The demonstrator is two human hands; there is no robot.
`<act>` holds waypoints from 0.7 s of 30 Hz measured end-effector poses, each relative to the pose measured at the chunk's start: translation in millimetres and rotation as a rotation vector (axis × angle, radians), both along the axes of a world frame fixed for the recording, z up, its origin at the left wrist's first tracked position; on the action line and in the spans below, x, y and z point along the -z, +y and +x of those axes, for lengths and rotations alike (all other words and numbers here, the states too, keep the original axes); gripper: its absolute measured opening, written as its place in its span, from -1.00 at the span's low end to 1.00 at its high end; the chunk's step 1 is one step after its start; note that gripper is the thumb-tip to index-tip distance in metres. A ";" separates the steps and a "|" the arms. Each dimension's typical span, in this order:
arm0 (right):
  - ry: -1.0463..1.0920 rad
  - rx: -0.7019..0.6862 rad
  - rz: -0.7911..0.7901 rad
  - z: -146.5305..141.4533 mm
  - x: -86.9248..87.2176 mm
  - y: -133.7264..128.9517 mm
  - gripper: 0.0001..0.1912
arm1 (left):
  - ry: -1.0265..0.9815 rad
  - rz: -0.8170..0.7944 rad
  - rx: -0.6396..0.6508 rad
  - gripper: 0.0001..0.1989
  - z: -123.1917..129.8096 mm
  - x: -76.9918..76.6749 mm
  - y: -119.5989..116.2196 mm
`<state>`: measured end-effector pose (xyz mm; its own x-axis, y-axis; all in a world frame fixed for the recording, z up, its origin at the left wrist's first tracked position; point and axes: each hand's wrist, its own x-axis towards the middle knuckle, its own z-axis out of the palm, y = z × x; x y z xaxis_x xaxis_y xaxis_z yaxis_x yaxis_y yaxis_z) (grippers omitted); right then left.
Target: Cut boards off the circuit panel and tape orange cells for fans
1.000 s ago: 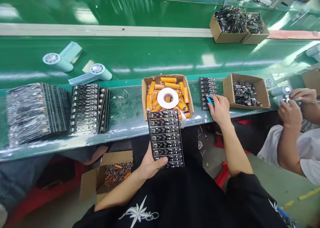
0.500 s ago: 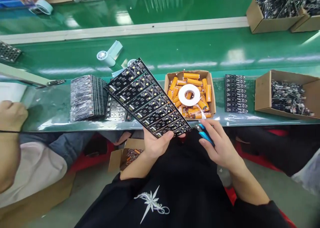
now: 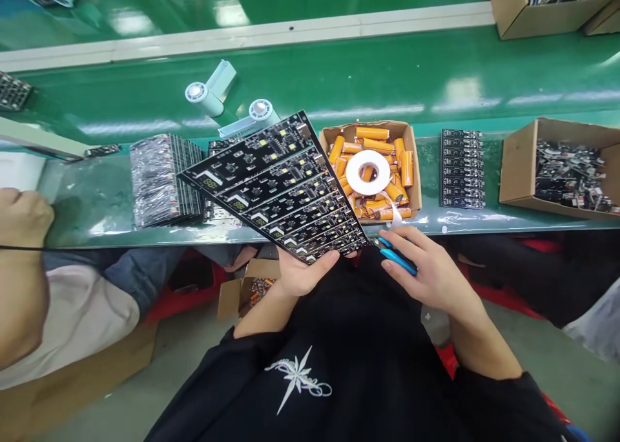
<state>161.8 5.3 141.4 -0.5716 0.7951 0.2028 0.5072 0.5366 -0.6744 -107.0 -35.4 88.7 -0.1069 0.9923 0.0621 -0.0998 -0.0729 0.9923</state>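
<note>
Head view: your left hand (image 3: 300,275) grips the panel of circuit boards (image 3: 278,187) by its near corner, thumb across the bottom edge and fingers closed underneath. The panel is off the table (image 3: 97,219), tilted, with its long axis running from your left hand up and away to the left. Its far end hangs over the stacked panels (image 3: 165,180) at the table edge.

Your right hand (image 3: 431,274) is curled loosely around the blue-handled cutters (image 3: 394,256). The tips point left toward the panel's lower right corner, just beside it. Touching or not: cannot tell.

So the panel lies to the left of the cutters, and its nearest edge is the short bottom one by your left thumb. The right hand is the nearer one to that free corner. The box of orange cells (image 3: 371,170) with a tape roll (image 3: 368,172) sits just beyond, on the table.
</note>
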 end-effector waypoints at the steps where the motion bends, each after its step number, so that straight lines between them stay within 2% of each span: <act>1: -0.008 0.010 0.004 0.2 0.3 -0.2 -0.53 | 0.008 0.007 0.010 -0.25 -0.6 0.5 -0.2; 7: 0.057 0.022 -0.023 -2.7 4.6 -2.3 -0.56 | -0.069 0.041 -0.052 -0.20 3.9 0.3 5.4; 12: 0.200 0.006 -0.146 -1.4 13.8 -3.1 -0.63 | -0.245 -0.056 0.000 -0.38 10.8 -17.5 15.4; 17: 0.479 -0.163 -0.360 -2.6 25.4 -0.8 -0.64 | -0.379 -0.266 0.135 -0.48 8.0 -38.4 19.0; 21: 0.661 -0.305 -0.495 -7.8 39.2 3.1 -0.57 | -0.458 -0.413 0.253 -0.47 3.4 -43.9 19.2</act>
